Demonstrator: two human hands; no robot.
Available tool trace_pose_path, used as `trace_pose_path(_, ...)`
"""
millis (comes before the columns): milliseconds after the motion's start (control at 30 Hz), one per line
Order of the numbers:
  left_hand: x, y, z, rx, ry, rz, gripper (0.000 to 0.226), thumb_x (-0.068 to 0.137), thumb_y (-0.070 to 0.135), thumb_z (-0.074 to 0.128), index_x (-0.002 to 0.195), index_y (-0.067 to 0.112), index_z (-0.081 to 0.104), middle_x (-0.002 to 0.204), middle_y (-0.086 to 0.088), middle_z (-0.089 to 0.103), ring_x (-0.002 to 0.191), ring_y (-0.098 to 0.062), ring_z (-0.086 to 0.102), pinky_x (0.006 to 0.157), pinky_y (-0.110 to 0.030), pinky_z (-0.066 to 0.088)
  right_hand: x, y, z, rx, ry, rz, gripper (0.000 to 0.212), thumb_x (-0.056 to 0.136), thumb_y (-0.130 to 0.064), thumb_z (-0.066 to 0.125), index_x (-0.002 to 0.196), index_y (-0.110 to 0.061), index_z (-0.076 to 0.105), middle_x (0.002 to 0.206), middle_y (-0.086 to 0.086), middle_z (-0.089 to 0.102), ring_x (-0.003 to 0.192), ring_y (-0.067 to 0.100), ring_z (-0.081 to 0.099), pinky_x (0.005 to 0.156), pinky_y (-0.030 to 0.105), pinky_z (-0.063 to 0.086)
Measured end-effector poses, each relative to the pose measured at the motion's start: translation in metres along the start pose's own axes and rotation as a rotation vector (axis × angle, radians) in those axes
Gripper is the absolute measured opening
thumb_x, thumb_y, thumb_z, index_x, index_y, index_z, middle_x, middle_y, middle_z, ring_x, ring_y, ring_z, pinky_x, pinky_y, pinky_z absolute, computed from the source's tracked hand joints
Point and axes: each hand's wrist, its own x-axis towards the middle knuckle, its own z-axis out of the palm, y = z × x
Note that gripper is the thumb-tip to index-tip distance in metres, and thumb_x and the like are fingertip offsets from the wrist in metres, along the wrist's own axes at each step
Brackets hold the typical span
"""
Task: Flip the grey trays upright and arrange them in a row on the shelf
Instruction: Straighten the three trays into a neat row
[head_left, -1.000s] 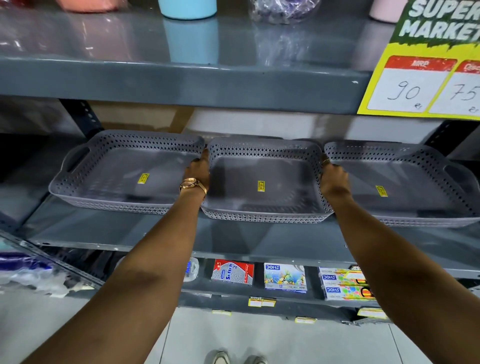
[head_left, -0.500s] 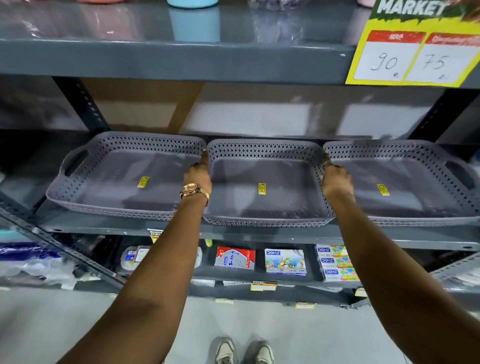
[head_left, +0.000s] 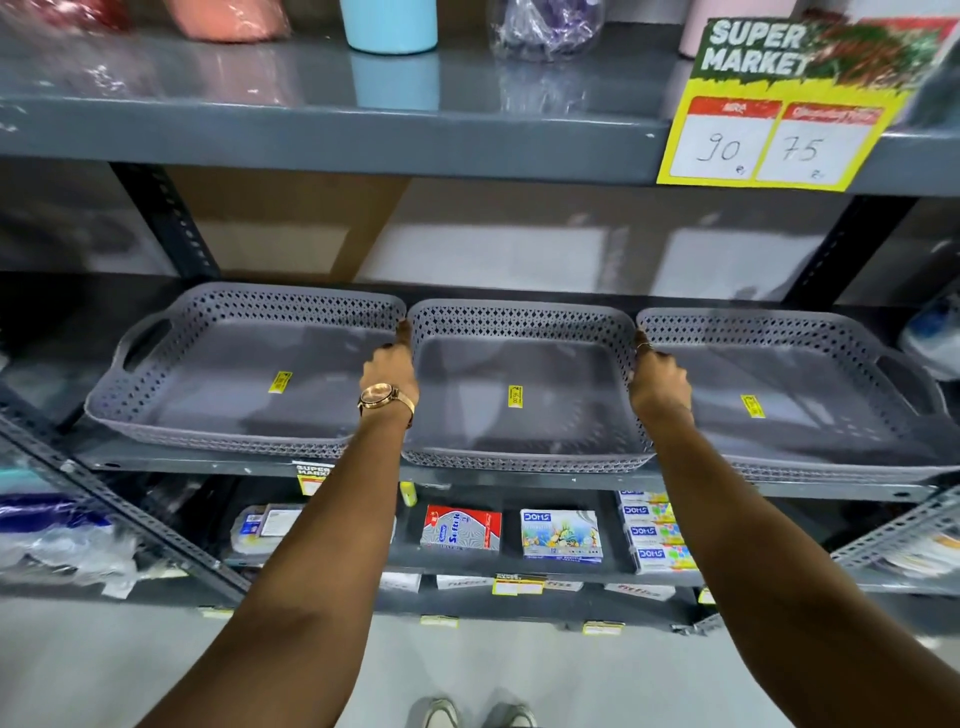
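Three grey perforated trays stand upright side by side on the dark shelf (head_left: 249, 465): a left tray (head_left: 218, 358), a middle tray (head_left: 519, 415) and a right tray (head_left: 810, 384). Each has a yellow sticker on its floor. My left hand (head_left: 390, 370), with a gold watch at the wrist, grips the middle tray's left rim. At that tray's right rim my right hand (head_left: 655, 375) holds on, a ring on one finger. The fingertips of both hands are hidden behind the rims.
The shelf above carries a blue cup (head_left: 389, 26), wrapped goods and a yellow price sign (head_left: 774, 124) reading 90 and 75. The shelf below holds boxed stationery (head_left: 561, 535). Slotted uprights (head_left: 166, 218) flank the bay. My shoes (head_left: 478, 714) show on the floor.
The trays have slid slightly back on the shelf and the view has shifted. Both hands keep their hold on the middle tray's rims.
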Motion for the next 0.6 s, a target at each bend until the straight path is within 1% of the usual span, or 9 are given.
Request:
trace_pose_path(67, 0.0022, 0.0009, -0.0014, -0.052, -0.014, -0.044, 0.054, 0.103, 0.015, 0.030, 0.153, 0.030, 0.013, 0.131, -0.030, 0.054, 0.118, -0.046, 0.054, 0.095, -0.051, 0.048, 0.0016, -0.0014, -0.0005, 0.011, -0.001, -0.005, 0.036, 0.096, 0.003, 0.041, 0.130, -0.002, 0.050, 0.116, 0.026, 0.064, 0.108, 0.042, 0.063, 0.090, 0.047, 0.052)
trace_pose_path(100, 0.0031, 0.0011, -0.0009, -0.055, -0.015, -0.045, 0.055, 0.103, 0.015, 0.030, 0.153, 0.029, 0.013, 0.131, -0.030, 0.054, 0.117, -0.046, 0.055, 0.095, -0.051, 0.048, 0.0028, -0.0015, -0.0004, 0.017, -0.003, -0.002, 0.034, 0.096, 0.002, 0.041, 0.129, -0.001, 0.050, 0.116, 0.026, 0.064, 0.107, 0.042, 0.063, 0.089, 0.047, 0.052)
trace_pose_path(200, 0.0050, 0.0014, 0.0013, -0.015, -0.003, 0.003, 0.069, 0.099, 0.005, 0.036, 0.153, 0.032, 0.004, 0.132, -0.031, 0.052, 0.116, -0.047, 0.055, 0.094, -0.052, 0.049, 0.0044, -0.0029, -0.0010, 0.015, -0.003, 0.009, 0.032, 0.097, 0.001, 0.041, 0.127, 0.001, 0.051, 0.113, 0.027, 0.065, 0.106, 0.042, 0.063, 0.088, 0.048, 0.052)
trace_pose_path(267, 0.0055, 0.0022, 0.0020, -0.016, -0.002, 0.001, 0.068, 0.099, 0.004, 0.036, 0.153, 0.032, 0.004, 0.133, -0.029, 0.051, 0.118, -0.046, 0.054, 0.095, -0.052, 0.048, 0.0059, -0.0034, -0.0004, 0.012, 0.003, -0.001, 0.033, 0.098, 0.001, 0.039, 0.130, -0.001, 0.048, 0.112, 0.027, 0.065, 0.105, 0.043, 0.064, 0.087, 0.048, 0.052)
trace_pose_path(400, 0.0030, 0.0048, 0.0001, -0.022, 0.008, -0.024, 0.067, 0.100, 0.005, 0.034, 0.153, 0.033, 0.004, 0.137, -0.029, 0.048, 0.120, -0.046, 0.052, 0.097, -0.051, 0.046, 0.0077, -0.0029, 0.0013, 0.010, 0.008, 0.006, 0.029, 0.098, 0.000, 0.039, 0.124, 0.004, 0.052, 0.112, 0.028, 0.065, 0.104, 0.042, 0.065, 0.087, 0.048, 0.053)
trace_pose_path(533, 0.0005, 0.0072, -0.0006, -0.028, 0.016, -0.041, 0.062, 0.102, 0.010, 0.030, 0.153, 0.033, 0.004, 0.138, -0.029, 0.047, 0.121, -0.046, 0.052, 0.097, -0.051, 0.046, 0.0089, -0.0021, 0.0015, -0.009, 0.001, -0.002, 0.033, 0.097, 0.002, 0.040, 0.130, 0.001, 0.049, 0.112, 0.027, 0.064, 0.104, 0.043, 0.064, 0.088, 0.048, 0.052)
trace_pose_path(600, 0.0019, 0.0079, 0.0008, -0.021, 0.014, -0.052, 0.064, 0.101, 0.009, 0.032, 0.153, 0.034, 0.003, 0.138, -0.029, 0.048, 0.121, -0.046, 0.052, 0.097, -0.051, 0.046, 0.0092, -0.0016, 0.0016, -0.022, -0.003, -0.009, 0.034, 0.097, 0.001, 0.042, 0.130, 0.000, 0.049, 0.112, 0.027, 0.064, 0.104, 0.043, 0.064, 0.088, 0.048, 0.052)
